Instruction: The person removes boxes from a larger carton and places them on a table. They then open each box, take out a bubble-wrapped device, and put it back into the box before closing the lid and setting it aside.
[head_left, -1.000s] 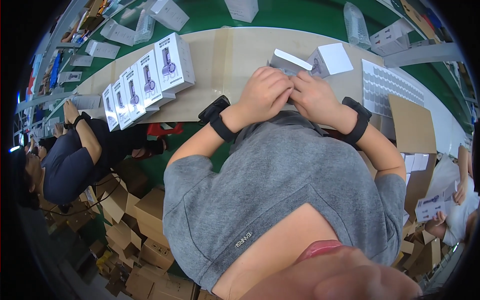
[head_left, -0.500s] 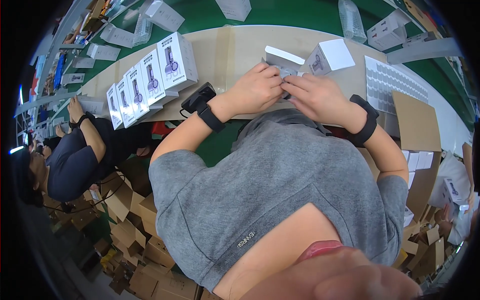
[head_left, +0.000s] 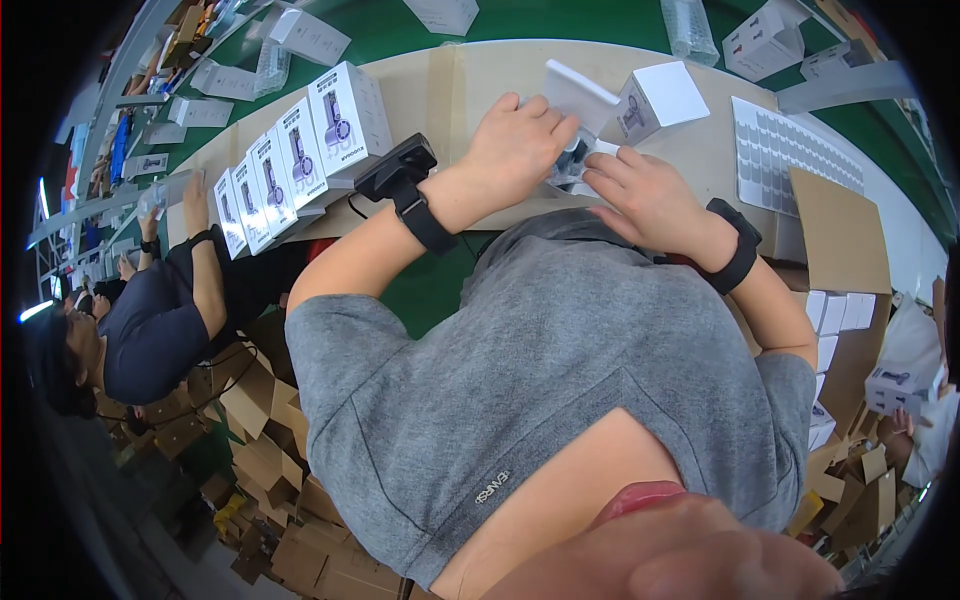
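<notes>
Between my hands is an opened white carton, its lid flap raised at the far side. Inside it, partly covered by my fingers, lies a dark grey and clear item whose kind I cannot make out. My left hand is curled over the carton's left side, gripping it. On the right side my right hand has bent fingers against a small white side flap, the thumb lower down. A closed white box with a device picture stands just beyond my right hand.
A row of upright white printed boxes stands on the tan tabletop at left. A sheet of grey labels lies at right, near an open brown carton holding white boxes. A co-worker sits at far left.
The carton's lid flap now stands higher. My hands have drawn apart, the right one moving right and down, so the contents show more. The co-worker's arms have shifted.
</notes>
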